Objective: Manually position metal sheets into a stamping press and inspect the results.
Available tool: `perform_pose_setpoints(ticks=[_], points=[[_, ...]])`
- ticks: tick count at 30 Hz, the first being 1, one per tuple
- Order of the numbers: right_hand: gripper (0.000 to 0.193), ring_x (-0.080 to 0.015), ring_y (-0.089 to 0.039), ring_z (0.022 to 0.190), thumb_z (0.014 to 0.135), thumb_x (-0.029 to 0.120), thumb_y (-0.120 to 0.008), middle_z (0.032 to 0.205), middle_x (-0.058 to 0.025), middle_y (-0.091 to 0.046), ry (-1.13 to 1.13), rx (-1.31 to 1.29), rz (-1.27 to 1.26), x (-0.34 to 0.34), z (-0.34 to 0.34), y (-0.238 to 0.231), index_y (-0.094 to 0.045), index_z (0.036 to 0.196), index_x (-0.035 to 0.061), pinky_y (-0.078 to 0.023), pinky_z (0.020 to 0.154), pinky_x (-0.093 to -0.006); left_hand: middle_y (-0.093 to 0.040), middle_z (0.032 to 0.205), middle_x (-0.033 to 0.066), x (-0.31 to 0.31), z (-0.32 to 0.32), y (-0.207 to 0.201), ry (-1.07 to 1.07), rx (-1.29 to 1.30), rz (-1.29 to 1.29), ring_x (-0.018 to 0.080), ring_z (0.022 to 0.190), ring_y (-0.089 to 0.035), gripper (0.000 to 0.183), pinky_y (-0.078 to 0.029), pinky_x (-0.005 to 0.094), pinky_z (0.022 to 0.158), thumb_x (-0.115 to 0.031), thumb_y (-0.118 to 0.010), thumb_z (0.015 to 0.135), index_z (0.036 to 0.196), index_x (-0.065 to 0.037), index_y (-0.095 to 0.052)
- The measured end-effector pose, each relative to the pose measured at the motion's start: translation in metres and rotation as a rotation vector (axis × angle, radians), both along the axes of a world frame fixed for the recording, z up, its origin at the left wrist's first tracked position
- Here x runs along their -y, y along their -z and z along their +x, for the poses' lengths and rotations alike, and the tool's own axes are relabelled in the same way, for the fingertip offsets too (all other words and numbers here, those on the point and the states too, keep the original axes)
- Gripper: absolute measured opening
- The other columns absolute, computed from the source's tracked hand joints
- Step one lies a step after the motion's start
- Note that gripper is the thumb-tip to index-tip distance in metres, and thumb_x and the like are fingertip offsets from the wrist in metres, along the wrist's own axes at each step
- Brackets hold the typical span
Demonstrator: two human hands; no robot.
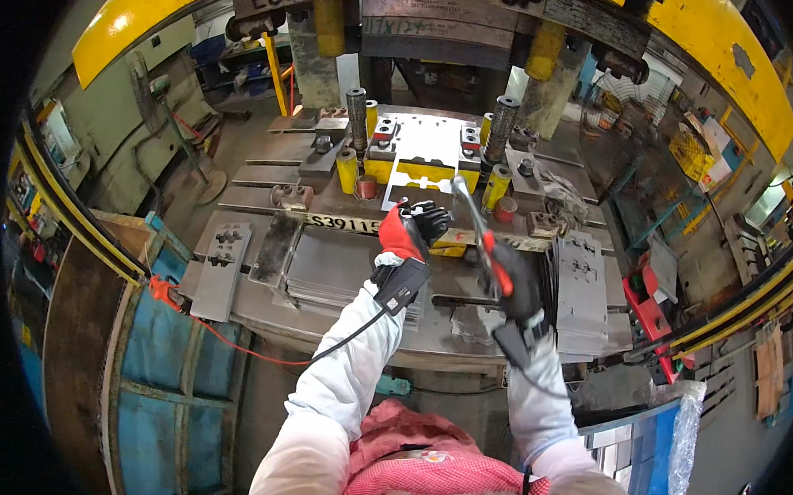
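My left hand, in a black and red glove, is closed at the near edge of a bright sheet metal panel, its fingers curled over the narrow strip there. The panel lies on a yellow-sided press die between upright guide posts. Wrapped in a dark glove and partly blurred, my right hand grips a long grey hand tool with red grips. Its pale tip points up toward the panel's near right corner. The exact kind of tool is hard to make out.
Flat metal sheets are stacked left of my hands, with another stack of plates to the right. Guide posts flank the die, under a heavy upper die. A red cable hangs along the front left.
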State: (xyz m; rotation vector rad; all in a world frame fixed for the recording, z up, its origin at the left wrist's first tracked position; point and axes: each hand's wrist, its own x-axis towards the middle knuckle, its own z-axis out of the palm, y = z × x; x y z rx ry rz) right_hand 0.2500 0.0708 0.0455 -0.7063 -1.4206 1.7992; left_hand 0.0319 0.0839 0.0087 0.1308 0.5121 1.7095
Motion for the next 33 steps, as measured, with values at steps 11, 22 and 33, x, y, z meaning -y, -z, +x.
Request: perform_pose_setpoints(ticks=[11, 22, 33], points=[[0.049, -0.0075, -0.051, 0.060, 0.085, 0.028, -0.051, 0.094, -0.0072, -0.058, -0.125, 0.117, 0.031, -0.008, 0.025, -0.013, -0.040, 0.127, 0.0037, -0.040, 0.047, -0.0207, -0.060, 0.098, 0.0250, -0.017, 0.004, 0.003, -0.075, -0.074, 0.062, 0.0349, 0.088, -0.060, 0.056, -0.049, 0.0421, 0.082, -0.039, -0.031, 0.088, 0.106, 0.010, -0.051], [0.059, -0.0111, -0.054, 0.061, 0.078, 0.036, -0.058, 0.092, -0.0065, -0.058, -0.005, -0.204, -0.156, 0.045, 0.066, 0.020, -0.040, 0.123, 0.0028, -0.043, 0.050, -0.0234, -0.062, 0.093, 0.0222, -0.014, 0.016, -0.009, -0.067, -0.021, -0.012, 0.0335, 0.081, -0.061, 0.052, -0.051, 0.0397, 0.073, -0.038, -0.034, 0.087, 0.104, 0.007, -0.054], [0.062, -0.0130, -0.053, 0.061, 0.081, 0.030, -0.056, 0.104, -0.0122, -0.058, -0.127, -0.201, -0.390, 0.127, 0.110, 0.053, -0.031, 0.133, 0.0055, -0.041, 0.049, -0.0237, -0.064, 0.087, 0.0170, 0.003, 0.016, -0.011, -0.114, -0.115, -0.020, 0.0286, 0.073, -0.062, 0.048, -0.052, 0.0343, 0.064, -0.036, -0.034, 0.087, 0.099, 0.004, -0.057]])
